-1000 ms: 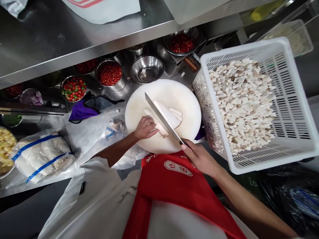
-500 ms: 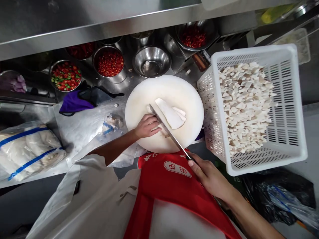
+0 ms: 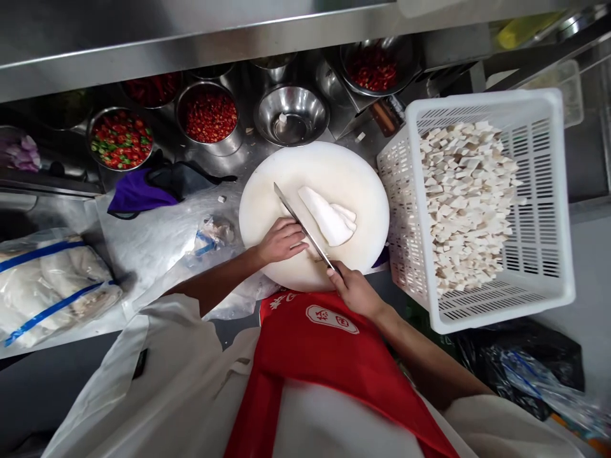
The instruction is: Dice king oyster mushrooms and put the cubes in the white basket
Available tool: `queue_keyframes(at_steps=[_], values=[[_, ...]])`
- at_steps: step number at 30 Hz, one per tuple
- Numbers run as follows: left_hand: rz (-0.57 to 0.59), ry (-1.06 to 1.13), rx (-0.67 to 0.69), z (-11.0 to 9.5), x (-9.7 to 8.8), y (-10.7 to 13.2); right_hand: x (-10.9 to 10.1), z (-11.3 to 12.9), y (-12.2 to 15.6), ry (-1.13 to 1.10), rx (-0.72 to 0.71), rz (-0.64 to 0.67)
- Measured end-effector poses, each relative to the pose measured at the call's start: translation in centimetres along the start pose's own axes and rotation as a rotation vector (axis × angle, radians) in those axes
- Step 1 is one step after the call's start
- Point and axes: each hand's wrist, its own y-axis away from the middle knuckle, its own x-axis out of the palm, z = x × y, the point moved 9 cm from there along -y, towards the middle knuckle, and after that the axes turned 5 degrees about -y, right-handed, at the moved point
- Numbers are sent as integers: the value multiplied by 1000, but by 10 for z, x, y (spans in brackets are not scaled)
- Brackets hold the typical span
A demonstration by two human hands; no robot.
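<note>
A round white cutting board lies on the steel counter. On it rest pale white slabs of a root or similar food. My left hand is curled on a piece at the board's near left side, fingers bent down on it. My right hand grips the handle of a cleaver at the board's near edge. The blade runs diagonally up-left, right beside my left fingers, between them and the cut slabs.
A white slotted basket full of pale cubes stands to the right. Steel bowls of chopped red chilli and mixed chilli, plus a nearly bare bowl, line the back. Plastic bags and a purple cloth lie on the left.
My right hand has pushed the cleaver forward and up-left along the food, after drawing it back half a second ago. My left hand has stayed on the piece. The view has shifted slightly.
</note>
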Motion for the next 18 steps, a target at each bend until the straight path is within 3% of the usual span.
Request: queue_keyframes(at_steps=[5, 10, 14, 18], values=[[-56, -64, 58, -6, -7, 6, 5, 5, -1, -12, -44, -10], [-24, -110, 30, -2, -3, 10, 1, 12, -5, -52, -114, -83], [-19, -152, 41, -4, -4, 12, -6, 23, -1, -103, -101, -29], [69, -240, 17, -2, 0, 13, -13, 24, 17, -250, -77, 17]])
